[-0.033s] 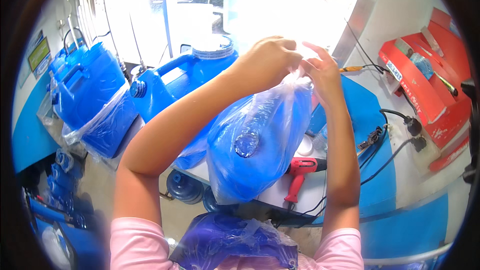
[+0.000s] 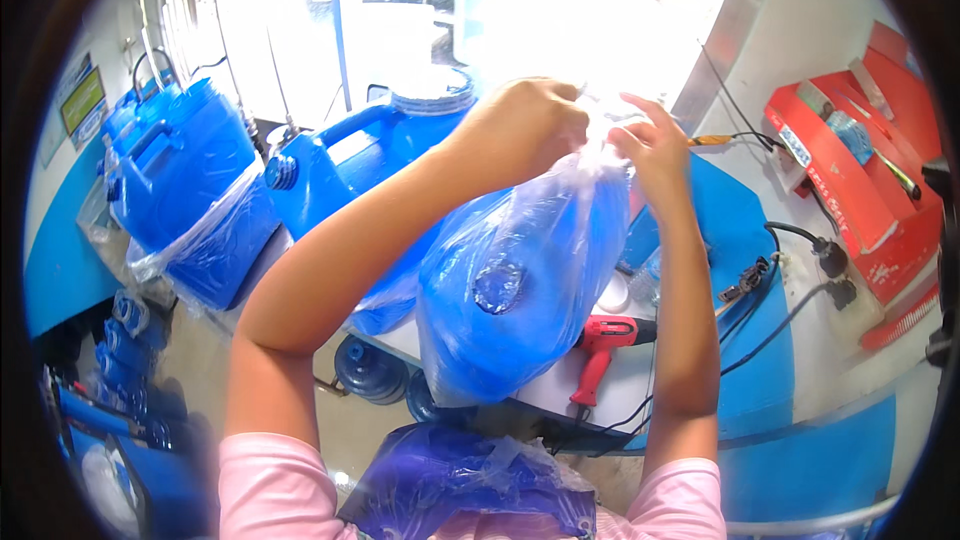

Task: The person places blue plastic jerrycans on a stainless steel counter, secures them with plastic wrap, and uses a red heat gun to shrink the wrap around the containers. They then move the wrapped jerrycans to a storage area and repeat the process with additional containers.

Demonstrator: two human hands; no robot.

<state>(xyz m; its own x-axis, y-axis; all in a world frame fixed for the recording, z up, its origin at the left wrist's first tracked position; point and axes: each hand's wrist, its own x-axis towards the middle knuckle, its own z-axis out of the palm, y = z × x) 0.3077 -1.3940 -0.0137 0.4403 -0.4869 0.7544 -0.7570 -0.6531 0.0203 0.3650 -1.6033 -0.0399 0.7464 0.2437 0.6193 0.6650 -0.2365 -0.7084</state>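
A blue water jug point(image 2: 520, 340) stands inside a clear plastic bag point(image 2: 560, 210), its round cap showing through the film. The bag's neck is drawn up above the jug. My left hand point(image 2: 525, 130) pinches one side of that gathered film with bent fingers. Across from it, my right hand point(image 2: 655, 150) holds the other side between thumb and fingers, its index finger partly raised. Bright window light washes out the film between the hands, so its exact edge is hard to make out.
More blue jugs point(image 2: 395, 140) stand at the left, one point(image 2: 185, 175) partly bagged. A red heat gun point(image 2: 605, 345) lies on the table beside the bagged jug. Black cables and plugs point(image 2: 835, 270) and a red tool box point(image 2: 840, 170) are at the right. Round bottles point(image 2: 370, 370) sit below.
My hands have moved slightly apart, with gathered film now showing between them. The right fingers have shifted a little to the right. The bagged jug stays in place.
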